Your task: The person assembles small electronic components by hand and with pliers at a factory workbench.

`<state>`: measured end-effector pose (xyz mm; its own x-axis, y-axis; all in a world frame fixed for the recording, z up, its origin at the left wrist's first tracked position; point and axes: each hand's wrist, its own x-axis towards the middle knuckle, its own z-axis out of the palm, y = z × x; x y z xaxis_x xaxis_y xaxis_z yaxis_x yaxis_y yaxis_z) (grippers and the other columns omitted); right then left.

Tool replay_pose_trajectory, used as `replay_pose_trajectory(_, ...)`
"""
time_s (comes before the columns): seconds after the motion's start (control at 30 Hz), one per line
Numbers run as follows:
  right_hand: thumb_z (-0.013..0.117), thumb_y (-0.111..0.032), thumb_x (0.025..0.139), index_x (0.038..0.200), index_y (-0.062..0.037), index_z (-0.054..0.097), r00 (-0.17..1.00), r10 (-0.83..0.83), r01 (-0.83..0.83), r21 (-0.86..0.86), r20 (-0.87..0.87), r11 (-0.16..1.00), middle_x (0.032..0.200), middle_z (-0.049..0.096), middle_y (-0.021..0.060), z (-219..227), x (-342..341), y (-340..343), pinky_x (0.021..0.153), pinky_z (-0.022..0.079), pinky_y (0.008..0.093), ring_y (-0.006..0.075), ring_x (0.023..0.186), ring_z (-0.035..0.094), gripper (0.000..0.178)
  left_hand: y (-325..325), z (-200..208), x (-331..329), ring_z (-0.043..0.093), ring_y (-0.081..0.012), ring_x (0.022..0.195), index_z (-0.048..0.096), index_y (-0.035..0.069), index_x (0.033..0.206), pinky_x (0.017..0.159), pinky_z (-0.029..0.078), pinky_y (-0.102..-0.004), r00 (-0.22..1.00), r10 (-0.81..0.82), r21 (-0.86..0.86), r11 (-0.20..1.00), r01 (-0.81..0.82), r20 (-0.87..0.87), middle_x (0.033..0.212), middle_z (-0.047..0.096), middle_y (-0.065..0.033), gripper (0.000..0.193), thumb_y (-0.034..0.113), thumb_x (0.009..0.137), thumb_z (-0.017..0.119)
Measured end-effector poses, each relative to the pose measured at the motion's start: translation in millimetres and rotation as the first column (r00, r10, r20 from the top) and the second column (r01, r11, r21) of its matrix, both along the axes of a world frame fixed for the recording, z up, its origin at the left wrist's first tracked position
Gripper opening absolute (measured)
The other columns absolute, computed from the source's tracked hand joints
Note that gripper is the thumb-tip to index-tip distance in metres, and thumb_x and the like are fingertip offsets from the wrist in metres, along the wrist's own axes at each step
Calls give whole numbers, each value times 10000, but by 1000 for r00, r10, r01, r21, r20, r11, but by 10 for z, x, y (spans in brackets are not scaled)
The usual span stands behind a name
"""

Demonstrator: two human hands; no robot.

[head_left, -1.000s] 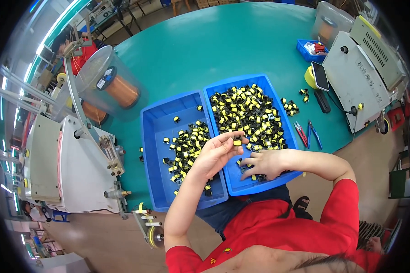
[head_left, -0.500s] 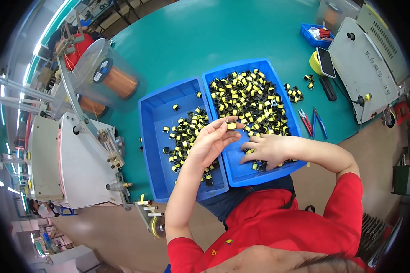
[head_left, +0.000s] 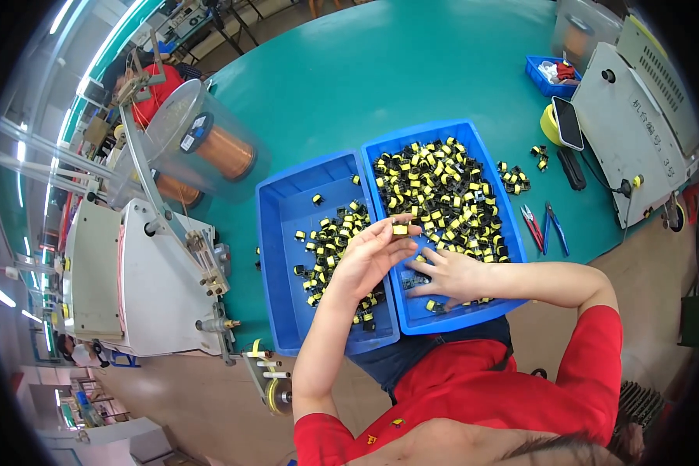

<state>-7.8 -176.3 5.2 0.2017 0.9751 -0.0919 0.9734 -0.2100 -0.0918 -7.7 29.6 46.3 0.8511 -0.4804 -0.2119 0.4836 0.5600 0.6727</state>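
My left hand [head_left: 371, 258] is raised over the wall between two blue bins, thumb and fingers closed on a small black coil bobbin wrapped in yellow tape [head_left: 400, 230]. My right hand [head_left: 457, 277] is low inside the near part of the right bin [head_left: 512, 233], palm down and fingers spread to the left. A few dark bobbins lie beside and partly under its fingertips. Many like bobbins [head_left: 435, 182] heap in the far part of that bin. A smaller pile [head_left: 334, 248] lies along the right side of the left bin [head_left: 276, 233].
Red-handled pliers [head_left: 532, 227] and blue-handled pliers [head_left: 553, 227] lie right of the bins, near loose bobbins [head_left: 514, 179] and a phone [head_left: 567, 123] against a yellow roll. Machines [head_left: 163, 272] flank both sides, and copper wire spools [head_left: 224, 151] stand at left.
The whole view has shifted, so everything sits lower and further right. My right hand has slid slightly left within the bin, its fingers more spread. My left hand keeps its hold on the bobbin.
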Motion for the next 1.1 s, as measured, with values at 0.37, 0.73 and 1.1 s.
replay_pose_trajectory(0.37, 679, -386, 712, 1107, -207, 529, 978, -12, 30, 83, -207, 996, 1156, 437, 163, -19, -43, 69, 682, 524, 389, 320, 970, 511, 460, -5, 83, -12, 503, -156, 771, 351, -135, 1260, 677, 442, -237, 992, 62, -92, 993, -72, -111, 1016, 534, -138, 444, 191, 961, 392)
replay_pose_trajectory(0.73, 718, -282, 676, 1112, -211, 540, 915, -2, 49, 106, -404, 993, 1187, 420, 124, -116, 47, 80, 675, 535, 376, 297, 1015, 485, 476, 144, 98, 51, 513, -140, 736, 579, -16, 1030, 630, 410, -249, 951, 111, 761, 575, -299, 289, 863, 547, -77, 276, 215, 936, 460)
replay_pose_trajectory(1.1, 706, -145, 677, 1084, -129, 573, 773, -109, 180, 51, -624, 982, 1149, 438, 115, -113, 91, 118, 900, 426, 398, 315, 1069, 438, 429, 115, 40, 29, 517, -258, 1008, 620, 39, 939, 876, 400, -341, 708, -211, 727, 16, -687, 674, 992, 580, -101, 168, 135, 802, 634)
